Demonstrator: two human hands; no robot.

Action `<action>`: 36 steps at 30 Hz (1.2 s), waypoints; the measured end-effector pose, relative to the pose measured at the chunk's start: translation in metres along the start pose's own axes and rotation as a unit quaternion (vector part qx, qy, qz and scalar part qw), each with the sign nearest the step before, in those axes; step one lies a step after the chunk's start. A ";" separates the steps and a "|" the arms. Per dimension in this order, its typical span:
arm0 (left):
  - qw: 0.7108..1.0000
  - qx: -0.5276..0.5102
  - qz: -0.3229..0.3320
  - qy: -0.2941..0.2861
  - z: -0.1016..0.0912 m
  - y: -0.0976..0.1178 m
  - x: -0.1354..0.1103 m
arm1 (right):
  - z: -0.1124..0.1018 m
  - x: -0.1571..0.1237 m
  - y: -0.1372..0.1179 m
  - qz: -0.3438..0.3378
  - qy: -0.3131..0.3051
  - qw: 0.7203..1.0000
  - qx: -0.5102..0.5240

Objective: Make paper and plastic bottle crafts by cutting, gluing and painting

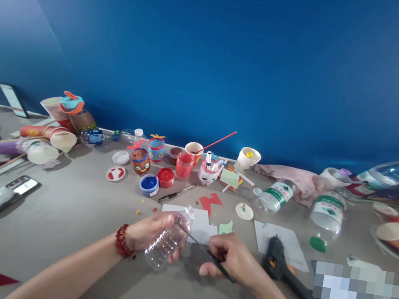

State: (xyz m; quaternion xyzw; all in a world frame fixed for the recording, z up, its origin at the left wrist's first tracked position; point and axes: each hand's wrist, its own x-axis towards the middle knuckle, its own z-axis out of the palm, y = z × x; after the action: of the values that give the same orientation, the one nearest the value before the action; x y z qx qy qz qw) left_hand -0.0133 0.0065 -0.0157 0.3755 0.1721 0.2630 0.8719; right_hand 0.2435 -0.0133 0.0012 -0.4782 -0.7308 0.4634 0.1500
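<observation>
Left hand (149, 232) grips the clear bottle (159, 252) above the bench (79, 224); right hand (230, 259) pinches a dark tool (213, 258) near its shoulder. Bottle remains undecorated, any cut indiscernible; decorated jars (140, 161) behind appear finished.

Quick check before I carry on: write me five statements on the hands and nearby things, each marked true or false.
1. The left hand holds a clear plastic bottle. True.
2. The right hand is empty. False: it holds a slim dark tool.
3. A black glue gun lies to the right of the right hand. True.
4. The open tub of blue paint stands right of the open tub of red paint. False: it stands left.
5. A dark-red bead bracelet circles the left wrist. True.
</observation>
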 end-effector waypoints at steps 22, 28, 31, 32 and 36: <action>0.991 0.107 0.058 0.048 0.008 -0.001 0.001 | -0.004 -0.001 0.001 0.012 -0.003 1.000 -0.003; 0.980 0.161 0.088 0.076 0.007 -0.005 0.003 | -0.005 -0.003 0.000 0.019 -0.007 1.000 -0.016; 0.979 0.164 0.092 0.073 0.005 -0.007 0.004 | -0.006 -0.003 0.001 0.017 -0.005 1.000 -0.013; 0.980 0.163 0.094 0.071 0.004 -0.008 0.004 | -0.006 -0.003 0.001 0.013 -0.004 1.000 -0.014; 0.978 0.171 0.093 0.074 0.005 -0.006 0.004 | -0.008 -0.003 0.001 0.005 0.000 1.000 -0.012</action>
State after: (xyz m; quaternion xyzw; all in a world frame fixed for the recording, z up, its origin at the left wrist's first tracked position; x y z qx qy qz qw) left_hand -0.0055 0.0018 -0.0173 0.5132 0.2433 0.3370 0.7509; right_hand 0.2505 -0.0113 0.0046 -0.4839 -0.7336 0.4555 0.1423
